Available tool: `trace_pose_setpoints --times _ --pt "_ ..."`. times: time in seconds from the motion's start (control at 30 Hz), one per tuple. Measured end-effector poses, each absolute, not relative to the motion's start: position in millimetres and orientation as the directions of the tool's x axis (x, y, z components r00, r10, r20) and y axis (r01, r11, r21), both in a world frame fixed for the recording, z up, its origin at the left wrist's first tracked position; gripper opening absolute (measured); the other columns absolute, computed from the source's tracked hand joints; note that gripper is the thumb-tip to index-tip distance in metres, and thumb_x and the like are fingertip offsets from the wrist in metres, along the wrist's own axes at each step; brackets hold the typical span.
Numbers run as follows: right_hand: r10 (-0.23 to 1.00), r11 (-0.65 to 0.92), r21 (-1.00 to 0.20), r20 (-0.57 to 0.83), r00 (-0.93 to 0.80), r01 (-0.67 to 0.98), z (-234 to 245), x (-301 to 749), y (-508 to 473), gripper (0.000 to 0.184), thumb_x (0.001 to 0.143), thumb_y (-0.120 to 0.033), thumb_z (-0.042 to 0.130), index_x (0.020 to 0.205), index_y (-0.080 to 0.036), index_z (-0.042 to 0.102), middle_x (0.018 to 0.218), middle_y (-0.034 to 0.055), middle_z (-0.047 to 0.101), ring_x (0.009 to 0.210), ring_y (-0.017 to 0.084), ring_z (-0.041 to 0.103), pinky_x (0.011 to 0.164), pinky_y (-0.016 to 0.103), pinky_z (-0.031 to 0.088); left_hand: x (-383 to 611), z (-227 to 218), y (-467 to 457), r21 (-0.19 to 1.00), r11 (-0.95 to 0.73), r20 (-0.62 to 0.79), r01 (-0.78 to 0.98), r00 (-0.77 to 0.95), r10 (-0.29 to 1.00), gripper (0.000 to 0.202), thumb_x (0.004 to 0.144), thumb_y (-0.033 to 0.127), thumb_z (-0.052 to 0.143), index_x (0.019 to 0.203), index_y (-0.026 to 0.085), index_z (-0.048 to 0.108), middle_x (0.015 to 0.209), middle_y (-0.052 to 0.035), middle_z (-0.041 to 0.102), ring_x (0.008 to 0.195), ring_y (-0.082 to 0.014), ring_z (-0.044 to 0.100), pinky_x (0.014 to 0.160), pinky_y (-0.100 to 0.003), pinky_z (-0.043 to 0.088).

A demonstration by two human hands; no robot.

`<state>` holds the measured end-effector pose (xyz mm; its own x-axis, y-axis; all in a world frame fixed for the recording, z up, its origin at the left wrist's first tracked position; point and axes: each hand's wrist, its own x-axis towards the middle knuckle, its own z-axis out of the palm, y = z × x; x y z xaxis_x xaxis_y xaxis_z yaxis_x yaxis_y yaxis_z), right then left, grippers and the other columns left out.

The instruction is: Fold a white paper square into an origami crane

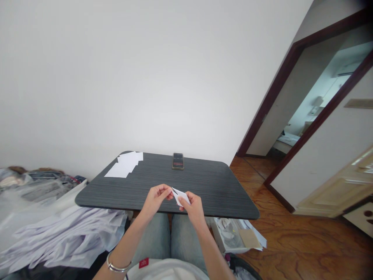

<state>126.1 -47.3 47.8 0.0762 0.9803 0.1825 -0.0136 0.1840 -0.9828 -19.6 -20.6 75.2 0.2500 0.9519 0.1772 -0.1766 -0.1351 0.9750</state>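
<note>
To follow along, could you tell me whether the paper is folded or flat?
Folded: the paper shows a dark gap between two layers, beside the left hand.

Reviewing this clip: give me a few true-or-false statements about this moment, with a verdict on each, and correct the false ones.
The left hand and right hand both hold a small piece of white paper. True.

The bangle is on the right wrist. False: it is on the left wrist.

A smartphone lies near the far edge of the dark wood-grain table. True.

The loose sheets of white paper lie on the floor. False: they lie overlapping at the table's far left corner.
</note>
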Motion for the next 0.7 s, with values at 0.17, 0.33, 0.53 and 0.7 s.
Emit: trace_pose_setpoints --times 0.17,0.33,0.53,0.7 --pt "0.982 0.17 -0.985 0.167 0.083 -0.031 48.9 126.3 -47.8 0.021 0.068 -0.032 0.061 0.061 -0.013 0.055 0.049 -0.0025 0.056 0.038 0.007 0.046 0.038 0.017 0.038 -18.0 72.5 -20.0 0.975 -0.059 0.12 -0.213 0.284 0.951 0.031 0.074 0.04 0.053 0.067 0.011 0.062 0.059 -0.0034 0.062 0.053 -0.0115 0.055 0.054 -0.022 0.043" --pt "0.985 0.161 -0.986 0.158 0.071 -0.045 47.4 126.0 -48.8 0.021 0.068 -0.032 0.061 0.063 -0.012 0.056 0.051 -0.0024 0.057 0.038 0.006 0.045 0.038 0.017 0.038 -16.1 73.1 -21.0 0.986 -0.13 0.155 -0.106 0.289 0.945 0.022 0.066 0.033 0.064 0.061 0.012 0.059 0.054 -0.0004 0.06 0.05 -0.0102 0.052 0.053 -0.021 0.041" --pt "0.991 0.135 -0.986 0.133 0.026 -0.098 45.6 126.5 -48.8 0.024 0.067 -0.036 0.062 0.064 -0.012 0.057 0.051 -0.0022 0.057 0.038 0.006 0.046 0.038 0.018 0.039 -17.6 69.1 -19.1 0.978 -0.179 0.202 -0.105 0.279 0.939 0.026 0.072 0.034 0.057 0.06 0.012 0.059 0.053 -0.001 0.059 0.051 -0.0108 0.052 0.054 -0.022 0.042" --pt "0.994 0.113 -0.984 0.109 0.031 -0.136 46.0 124.4 -49.6 0.026 0.066 -0.037 0.064 0.061 -0.013 0.057 0.049 -0.0021 0.058 0.037 0.007 0.046 0.038 0.019 0.04 -19.1 67.9 -17.0 0.974 -0.169 0.197 -0.15 0.19 0.962 0.025 0.07 0.036 0.059 0.079 0.013 0.061 0.063 -0.0018 0.063 0.055 -0.0118 0.056 0.053 -0.022 0.044"
